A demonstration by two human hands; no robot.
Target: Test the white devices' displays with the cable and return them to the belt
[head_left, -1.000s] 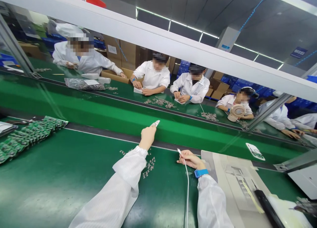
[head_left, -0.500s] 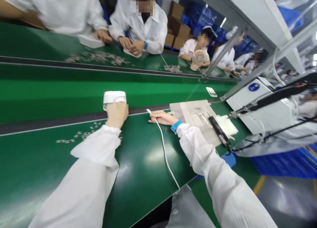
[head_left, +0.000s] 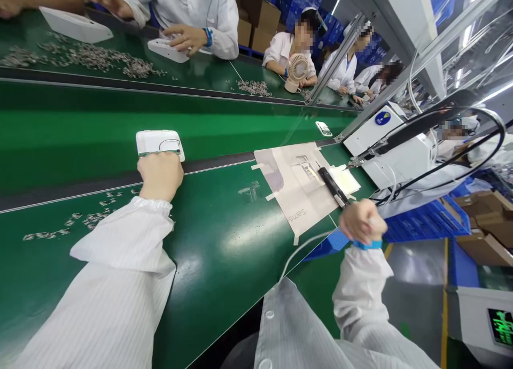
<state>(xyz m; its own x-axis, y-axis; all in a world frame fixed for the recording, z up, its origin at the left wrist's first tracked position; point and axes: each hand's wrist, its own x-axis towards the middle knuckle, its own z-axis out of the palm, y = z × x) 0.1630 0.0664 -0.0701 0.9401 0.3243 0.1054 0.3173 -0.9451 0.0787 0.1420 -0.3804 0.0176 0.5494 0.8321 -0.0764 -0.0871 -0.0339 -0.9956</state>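
My left hand (head_left: 160, 176) is closed on the near edge of a white plastic housing (head_left: 154, 139). A strip of green circuit board and a dark wire show in the housing, over the belt's near edge. My right hand (head_left: 363, 222), smeared by motion and wearing a blue wristband, is a fist beyond the bench's edge at the right. A white cable (head_left: 301, 247) rises from the bench edge by my coat to that fist; its end is hidden in the fingers. Small metal parts (head_left: 94, 218) lie scattered left of my left forearm.
A taped paper sheet (head_left: 280, 179) carries a black electric screwdriver (head_left: 332, 187). Beyond runs the green belt (head_left: 224, 125) with another white piece (head_left: 323, 129). Co-workers sit across it. White machines (head_left: 396, 144) and a blue bin (head_left: 334, 243) are at the right.
My right hand has swung right and toward me, from mid-bench to past the edge, drawing the cable along. My left hand still grips the housing. The view has turned right.
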